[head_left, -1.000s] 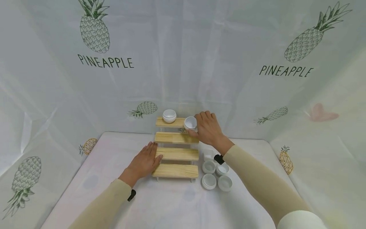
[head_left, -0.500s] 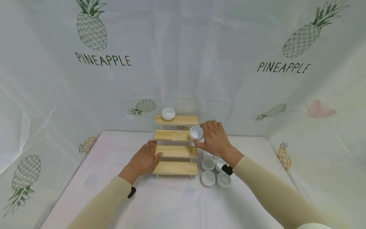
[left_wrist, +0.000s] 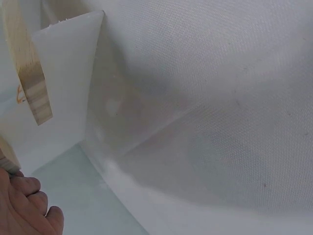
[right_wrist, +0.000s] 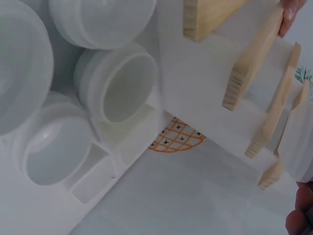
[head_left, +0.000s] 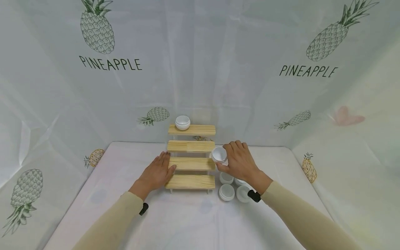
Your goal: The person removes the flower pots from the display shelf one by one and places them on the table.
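Observation:
In the head view my right hand [head_left: 240, 161] pinches a small open-mouthed white jar [head_left: 219, 155] between thumb and fingers, just right of the stepped wooden stand [head_left: 191, 163]. That held jar [right_wrist: 299, 134] shows at the right edge of the right wrist view. My left hand [head_left: 155, 173] grips the stand's left side, its thumb lying over a board. Part of this hand [left_wrist: 29, 205] appears at the lower left of the left wrist view, against a board end. Another white jar [head_left: 182, 123] sits at the left of the top board.
Several white jars [head_left: 226, 192] stand grouped right of the stand, partly under my right arm. Behind them the right wrist view shows a white rectangular container [right_wrist: 93, 181]. A pineapple-print curtain [head_left: 200, 69] hangs behind the white-covered table [head_left: 187, 222].
My right hand has drawn the jar from beside the top board down towards me and to the right, off the stand. The left hand stays on the stand's side.

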Motion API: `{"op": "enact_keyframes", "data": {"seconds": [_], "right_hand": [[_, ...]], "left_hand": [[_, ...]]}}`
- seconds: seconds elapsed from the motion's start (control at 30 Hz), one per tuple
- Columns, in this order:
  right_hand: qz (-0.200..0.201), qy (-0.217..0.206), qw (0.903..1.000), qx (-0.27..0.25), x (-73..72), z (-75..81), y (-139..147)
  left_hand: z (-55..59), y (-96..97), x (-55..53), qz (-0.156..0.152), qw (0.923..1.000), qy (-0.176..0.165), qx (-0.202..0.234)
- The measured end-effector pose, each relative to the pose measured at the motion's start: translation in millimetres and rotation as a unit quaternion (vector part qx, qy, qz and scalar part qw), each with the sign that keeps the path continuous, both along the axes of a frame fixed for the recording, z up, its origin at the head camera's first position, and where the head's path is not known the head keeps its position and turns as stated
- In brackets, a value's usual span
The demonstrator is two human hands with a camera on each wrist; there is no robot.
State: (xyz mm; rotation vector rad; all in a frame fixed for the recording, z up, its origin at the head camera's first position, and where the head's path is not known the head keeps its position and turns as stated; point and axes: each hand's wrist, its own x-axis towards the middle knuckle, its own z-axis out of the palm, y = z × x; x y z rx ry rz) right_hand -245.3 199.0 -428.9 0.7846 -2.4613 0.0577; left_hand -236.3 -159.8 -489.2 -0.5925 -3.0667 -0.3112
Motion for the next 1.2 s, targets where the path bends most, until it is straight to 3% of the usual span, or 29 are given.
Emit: {"op": "enact_keyframes", "data": {"seconds": [0.27, 0.77, 1.0, 1.2], "right_hand": [[0.008, -0.014, 0.9999, 0.003, 18.8, -17.0, 5.5], [0.029, -0.044, 0.9986, 0.006, 71.8, -65.3, 14.5], [0.055, -0.032, 0.9978, 0.019, 94.5, -91.0, 20.0], [0.065, -0.016, 0.9974, 0.029, 104.5, -108.6, 25.5]], "left_hand": [[-0.8, -1.2, -0.3, 0.002, 0.9999, -0.007, 0.009], [-0.4, 0.1, -1.1, 0.004, 0.9999, -0.015, 0.003], [-1.1, 0.2, -0.2, 0.001, 0.9998, -0.015, 0.009], [-0.2, 0.0, 1.0, 0.0, 0.9999, -0.011, 0.013]]}}
